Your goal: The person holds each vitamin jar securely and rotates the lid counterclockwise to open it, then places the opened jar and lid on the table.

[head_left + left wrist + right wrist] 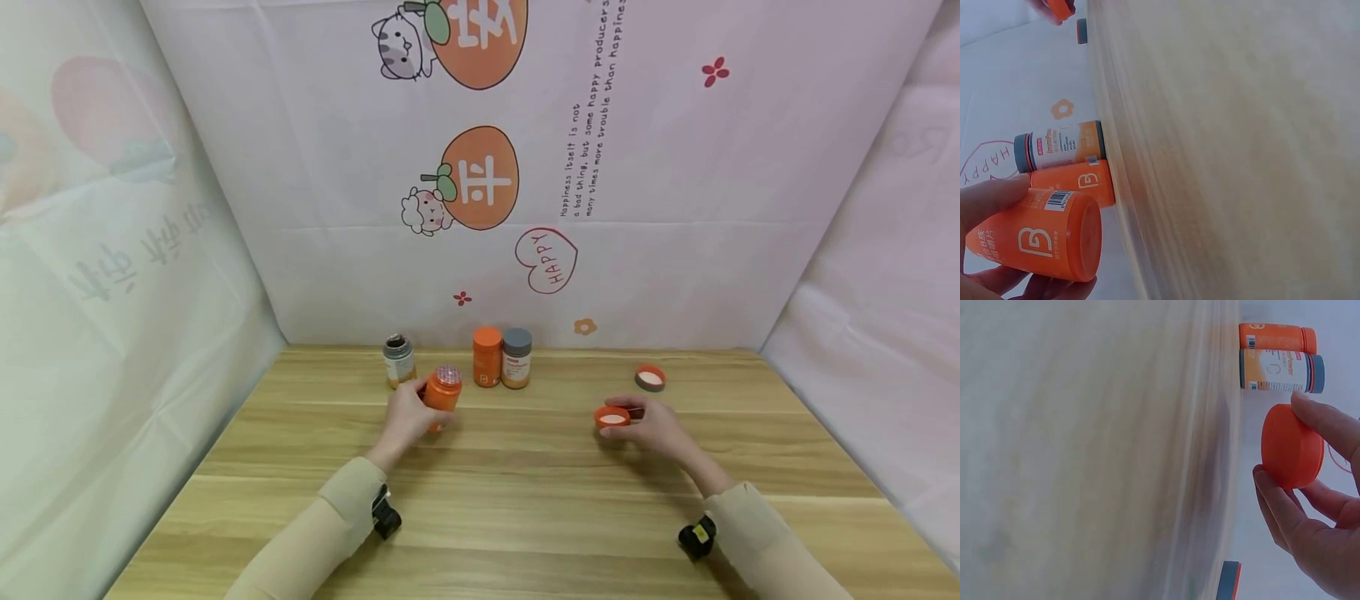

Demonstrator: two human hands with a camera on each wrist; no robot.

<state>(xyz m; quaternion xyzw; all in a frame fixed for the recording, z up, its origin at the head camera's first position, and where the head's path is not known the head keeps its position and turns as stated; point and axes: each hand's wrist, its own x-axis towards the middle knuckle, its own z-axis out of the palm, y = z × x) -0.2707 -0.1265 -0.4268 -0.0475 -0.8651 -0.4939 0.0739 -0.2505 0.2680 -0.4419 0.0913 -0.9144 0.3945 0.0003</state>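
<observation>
My left hand grips an orange bottle that has no cap on; its mouth shows a silvery patterned seal. In the left wrist view the same bottle is held between thumb and fingers, its base toward the tabletop. On the right side, my right hand pinches an orange cap, its white lining facing up. The right wrist view shows that cap from its outer side, between the thumb and fingertips.
Behind stand a capped orange bottle and a white-and-orange bottle with a grey cap. An uncapped grey-necked bottle is at the back left. A grey cap with orange inner rim lies at the back right of the wooden table.
</observation>
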